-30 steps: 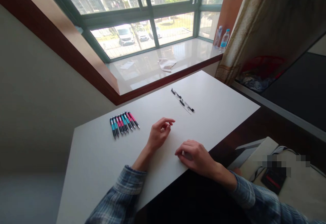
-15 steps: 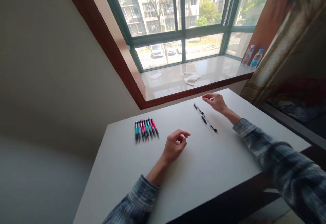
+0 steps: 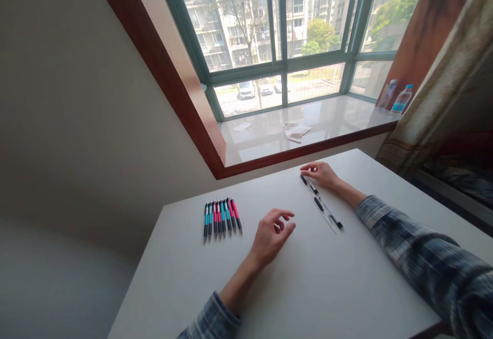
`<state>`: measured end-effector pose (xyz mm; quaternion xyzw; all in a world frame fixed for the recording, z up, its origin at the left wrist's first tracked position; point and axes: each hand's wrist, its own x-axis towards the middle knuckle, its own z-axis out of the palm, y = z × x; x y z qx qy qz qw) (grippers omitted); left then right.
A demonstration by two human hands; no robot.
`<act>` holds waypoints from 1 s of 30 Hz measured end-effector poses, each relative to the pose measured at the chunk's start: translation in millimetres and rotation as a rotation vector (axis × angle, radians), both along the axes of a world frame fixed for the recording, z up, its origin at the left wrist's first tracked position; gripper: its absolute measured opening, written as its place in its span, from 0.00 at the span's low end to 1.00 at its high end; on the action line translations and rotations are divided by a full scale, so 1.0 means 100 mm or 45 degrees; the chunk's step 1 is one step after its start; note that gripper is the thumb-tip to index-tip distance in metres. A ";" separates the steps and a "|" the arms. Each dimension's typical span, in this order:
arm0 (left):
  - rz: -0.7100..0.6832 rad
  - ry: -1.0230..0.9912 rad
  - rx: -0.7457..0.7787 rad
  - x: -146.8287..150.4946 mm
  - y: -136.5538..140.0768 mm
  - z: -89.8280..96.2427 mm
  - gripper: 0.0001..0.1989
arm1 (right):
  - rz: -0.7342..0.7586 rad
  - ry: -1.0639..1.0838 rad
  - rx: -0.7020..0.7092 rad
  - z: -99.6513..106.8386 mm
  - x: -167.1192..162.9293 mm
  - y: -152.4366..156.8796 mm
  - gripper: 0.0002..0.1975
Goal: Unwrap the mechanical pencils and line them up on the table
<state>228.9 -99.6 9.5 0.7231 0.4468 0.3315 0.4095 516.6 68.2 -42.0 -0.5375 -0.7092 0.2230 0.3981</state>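
Over the middle of the white table, my left hand (image 3: 271,236) is empty, its fingers loosely curled and the thumb apart from them. To its left lies a row of several click pens (image 3: 222,219), turquoise and pink with black grips. My right hand (image 3: 321,173) is at the table's far side, fingers reaching left, with thumb and forefinger slightly apart. Just below its fingertips lies a small black pen part (image 3: 303,180). Further pen parts lie nearer to me: a black piece (image 3: 319,204), a clear piece with a black end (image 3: 337,222) and a thin pale rod (image 3: 330,224).
The white table (image 3: 173,267) meets the wall below a window ledge with a red-brown edge (image 3: 269,163). On the ledge lie a pale cloth (image 3: 296,132) and a white paper (image 3: 242,127). Plastic bottles (image 3: 401,100) stand at its right end beside a curtain (image 3: 435,82).
My right hand has come down and left to the far end of the pen parts. The left thumb and forefinger have spread further apart. The camera view has tilted a little.
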 end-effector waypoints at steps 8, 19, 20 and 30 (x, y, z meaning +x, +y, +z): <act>0.148 0.351 0.299 0.77 1.36 -0.03 0.20 | -0.007 0.031 0.021 -0.01 0.19 0.16 0.13; 0.094 0.556 0.405 1.16 1.93 -0.34 0.34 | -0.132 0.240 0.030 -0.08 0.39 0.43 0.15; 0.100 0.577 0.413 1.17 1.93 -0.35 0.33 | -0.134 0.250 0.024 -0.09 0.39 0.44 0.15; 0.123 0.480 0.435 1.18 1.84 -0.29 0.22 | -0.113 0.290 -0.009 -0.08 0.37 0.38 0.16</act>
